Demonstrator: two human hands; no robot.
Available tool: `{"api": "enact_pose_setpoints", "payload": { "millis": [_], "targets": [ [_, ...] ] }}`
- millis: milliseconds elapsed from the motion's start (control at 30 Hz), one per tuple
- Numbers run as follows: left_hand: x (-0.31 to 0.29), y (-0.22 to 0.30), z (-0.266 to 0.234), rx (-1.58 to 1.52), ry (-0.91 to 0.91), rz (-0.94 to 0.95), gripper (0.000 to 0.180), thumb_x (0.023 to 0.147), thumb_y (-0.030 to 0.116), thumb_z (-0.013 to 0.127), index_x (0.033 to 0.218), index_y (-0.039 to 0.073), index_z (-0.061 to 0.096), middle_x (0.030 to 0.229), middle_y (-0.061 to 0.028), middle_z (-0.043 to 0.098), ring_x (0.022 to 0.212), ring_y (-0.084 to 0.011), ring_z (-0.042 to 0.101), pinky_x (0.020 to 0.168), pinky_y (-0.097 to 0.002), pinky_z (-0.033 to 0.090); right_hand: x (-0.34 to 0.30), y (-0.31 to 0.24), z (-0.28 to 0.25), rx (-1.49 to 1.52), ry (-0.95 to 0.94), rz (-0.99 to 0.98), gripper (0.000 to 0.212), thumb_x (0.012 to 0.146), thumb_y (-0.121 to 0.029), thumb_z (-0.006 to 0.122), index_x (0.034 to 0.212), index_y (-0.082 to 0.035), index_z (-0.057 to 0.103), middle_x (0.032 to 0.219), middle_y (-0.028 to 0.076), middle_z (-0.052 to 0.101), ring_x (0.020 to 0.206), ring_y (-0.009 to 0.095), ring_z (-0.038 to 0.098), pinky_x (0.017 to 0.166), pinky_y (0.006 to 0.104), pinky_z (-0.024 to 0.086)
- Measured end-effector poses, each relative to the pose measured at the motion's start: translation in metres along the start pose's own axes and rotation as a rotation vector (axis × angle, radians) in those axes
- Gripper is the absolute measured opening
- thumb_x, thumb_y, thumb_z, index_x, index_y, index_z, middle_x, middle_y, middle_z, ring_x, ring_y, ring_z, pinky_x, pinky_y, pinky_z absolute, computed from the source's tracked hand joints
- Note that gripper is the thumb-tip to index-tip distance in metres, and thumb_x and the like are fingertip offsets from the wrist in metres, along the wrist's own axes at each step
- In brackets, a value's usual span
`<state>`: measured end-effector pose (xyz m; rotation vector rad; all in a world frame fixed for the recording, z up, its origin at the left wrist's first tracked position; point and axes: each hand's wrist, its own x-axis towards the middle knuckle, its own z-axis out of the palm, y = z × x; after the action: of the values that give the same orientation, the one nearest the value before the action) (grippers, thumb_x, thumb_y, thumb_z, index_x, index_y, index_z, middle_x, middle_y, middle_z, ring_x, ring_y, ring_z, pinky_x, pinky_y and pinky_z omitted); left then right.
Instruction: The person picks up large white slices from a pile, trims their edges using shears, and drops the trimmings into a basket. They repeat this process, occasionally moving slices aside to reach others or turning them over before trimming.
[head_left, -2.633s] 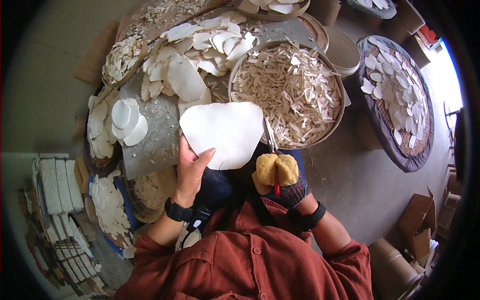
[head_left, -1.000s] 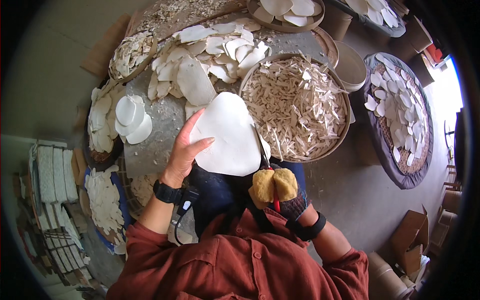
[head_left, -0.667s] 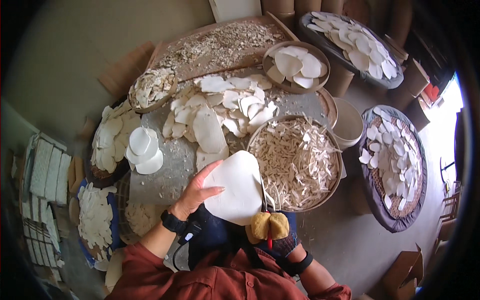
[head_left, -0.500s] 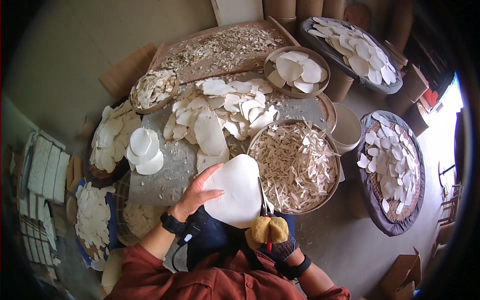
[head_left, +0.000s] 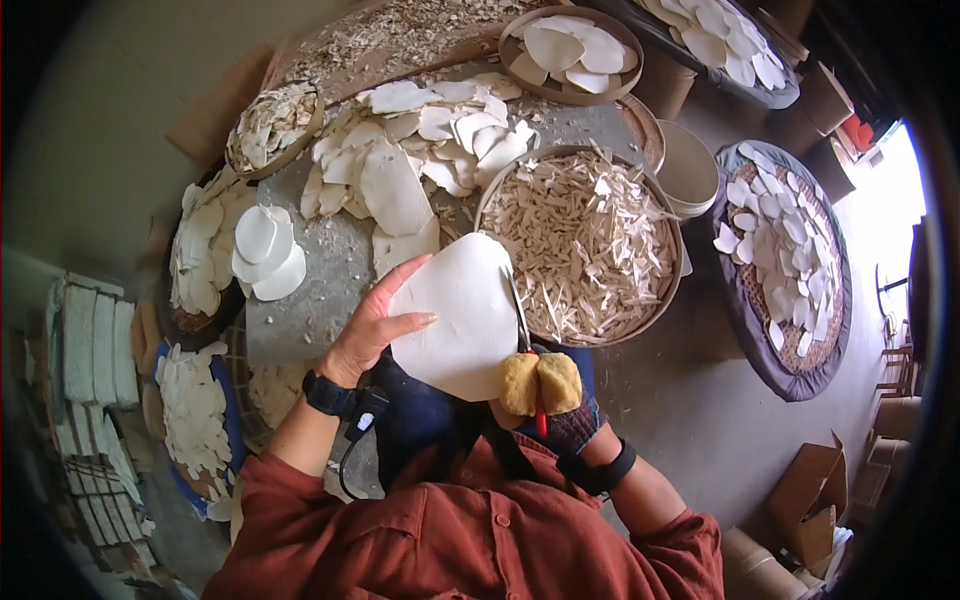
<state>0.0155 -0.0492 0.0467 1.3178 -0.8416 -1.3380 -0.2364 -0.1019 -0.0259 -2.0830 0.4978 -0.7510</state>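
Observation:
My left hand (head_left: pixel 372 325) grips a thin, stiff-looking white sheet (head_left: pixel 455 330) with rounded corners, thumb on top and fingers underneath. My right hand (head_left: pixel 572 420), in a dark knitted glove, is closed round red-handled scissors (head_left: pixel 521 315). Thick yellow padding (head_left: pixel 540 384) covers the handles and hides most of the fingers. The dark blades lie along the sheet's right edge. Just beyond them stands a round basket (head_left: pixel 677 262) heaped with pale trimmed strips (head_left: pixel 590 240). I cannot make out the material of the sheet.
A grey table (head_left: pixel 330 240) bears a pile of untrimmed white pieces (head_left: pixel 395 185) and a small stack of rounded ones (head_left: pixel 268 255). A white bucket (head_left: pixel 690 165) stands right of the basket. Trays of pieces (head_left: pixel 785 250) flank the table. An open cardboard box (head_left: pixel 808 490) sits lower right.
The view has tipped downward, so the table and baskets sit higher in the picture. Both hands keep their hold on the sheet and scissors. A pale sliver beside the blades no longer shows.

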Motion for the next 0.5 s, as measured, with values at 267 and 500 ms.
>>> {"api": "enact_pose_setpoints", "payload": {
  "millis": [267, 500],
  "targets": [
    [-0.001, 0.003, 0.005, -0.010, -0.122, -0.104, 0.068, 0.072, 0.000, 0.063, 0.135, 0.006, 0.035, 0.126, -0.0052, 0.047, 0.115, -0.0143, 0.045, 0.098, -0.0283, 0.033, -0.014, 0.013, 0.007, 0.287, -0.090, 0.115, 0.031, 0.076, -0.017, 0.063, 0.104, -0.006, 0.056, 0.098, 0.012, 0.060, 0.093, 0.029, 0.056, 0.081, 0.0342, 0.046],
    [0.000, -0.001, -0.001, -0.008, -0.116, -0.151, 0.069, 0.072, 0.001, 0.063, 0.135, 0.007, 0.035, 0.124, -0.0049, 0.049, 0.113, -0.0142, 0.046, 0.097, -0.0284, 0.034, -0.011, 0.010, 0.004, 0.017, -0.047, -0.009, 0.031, 0.074, -0.013, 0.065, 0.103, -0.006, 0.056, 0.100, 0.012, 0.060, 0.092, 0.030, 0.056, 0.076, 0.0368, 0.045]
  ]
}}
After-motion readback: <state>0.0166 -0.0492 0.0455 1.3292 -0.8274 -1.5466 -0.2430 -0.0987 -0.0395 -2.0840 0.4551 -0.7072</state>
